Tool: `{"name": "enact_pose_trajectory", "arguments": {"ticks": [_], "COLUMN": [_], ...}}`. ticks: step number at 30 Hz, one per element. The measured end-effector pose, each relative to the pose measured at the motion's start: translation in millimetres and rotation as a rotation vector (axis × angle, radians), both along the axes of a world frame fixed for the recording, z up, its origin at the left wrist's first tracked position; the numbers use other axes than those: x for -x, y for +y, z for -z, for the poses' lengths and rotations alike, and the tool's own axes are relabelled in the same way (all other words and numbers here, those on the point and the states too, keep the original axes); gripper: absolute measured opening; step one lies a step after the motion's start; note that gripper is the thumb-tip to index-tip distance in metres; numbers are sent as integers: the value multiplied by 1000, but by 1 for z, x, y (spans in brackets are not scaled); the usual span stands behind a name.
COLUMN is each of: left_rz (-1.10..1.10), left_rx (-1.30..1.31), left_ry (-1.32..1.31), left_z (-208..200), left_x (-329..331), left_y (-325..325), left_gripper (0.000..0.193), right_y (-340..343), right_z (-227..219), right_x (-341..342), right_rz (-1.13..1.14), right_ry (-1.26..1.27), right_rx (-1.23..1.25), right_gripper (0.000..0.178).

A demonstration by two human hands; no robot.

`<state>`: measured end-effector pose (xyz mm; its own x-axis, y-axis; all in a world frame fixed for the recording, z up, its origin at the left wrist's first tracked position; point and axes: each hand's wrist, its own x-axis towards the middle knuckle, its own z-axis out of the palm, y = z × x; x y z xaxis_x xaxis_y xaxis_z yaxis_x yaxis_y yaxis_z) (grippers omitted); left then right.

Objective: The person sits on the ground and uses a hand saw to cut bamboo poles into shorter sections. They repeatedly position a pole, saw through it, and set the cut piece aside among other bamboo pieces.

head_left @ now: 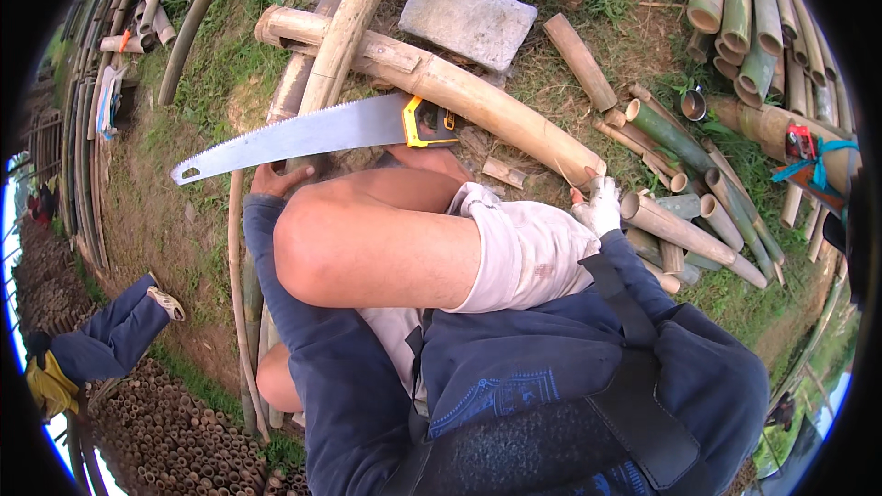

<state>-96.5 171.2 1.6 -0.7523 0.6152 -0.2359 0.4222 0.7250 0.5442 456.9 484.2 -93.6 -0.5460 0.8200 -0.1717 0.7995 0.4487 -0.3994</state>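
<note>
A hand saw (303, 129) with a long silver blade and a yellow-and-black handle lies across the bamboo in front of my knees. Just below its blade, my bare left hand (278, 180) is curled round the near end of a bamboo pole (344, 32), thumb and fingers on either side. My right hand (599, 208), in a white glove with a bare fingertip showing, grips the near right end of a thick tan bamboo pole (487, 106). That pole slants from upper left to lower right, passing under the other pole near its far end.
A rough grey stone block (469, 18) sits beyond the thick pole. Short cut bamboo pieces (684, 220) lie right of my glove, with stacked green poles (735, 9) farther off. Someone in dark trousers (106, 331) is at lower left, beside piled bamboo ends (184, 432).
</note>
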Motion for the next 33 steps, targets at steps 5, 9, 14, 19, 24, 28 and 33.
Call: {"name": "enact_pose_trajectory", "arguments": {"ticks": [5, 9, 14, 19, 24, 28, 33], "left_rz": [-409, -182, 260, 1090, 840, -314, -771], "left_rx": [-16, -154, -312, -86, 173, -55, 162], "left_ry": [-186, -187, -195, -124, -91, -835, -646], "left_z": [-64, -168, -269, -271, -105, 54, 105], "left_x": [-13, -64, -129, -161, -226, -322, -344], "left_y": [-78, -18, 132, 292, 445, 402, 348], "left_gripper": [61, 52, 58, 58, 42, 63, 94], "right_y": [1, -6, -34, -29, -5, -1, -6], "right_z": [-18, -14, 17, 34, 50, 67, 77], "right_x": [-5, -32, -80, -137, -136, -110, -91], "right_rz": [-185, -330, 605, 1172, 1370, 1484, 1633], "right_ry": [34, 184, 401, 189, 691, 492, 749], "right_rx": [147, 271, 930, 893, 919, 800, 1024], "right_gripper": [58, 41, 25, 47, 52, 88, 88]}}
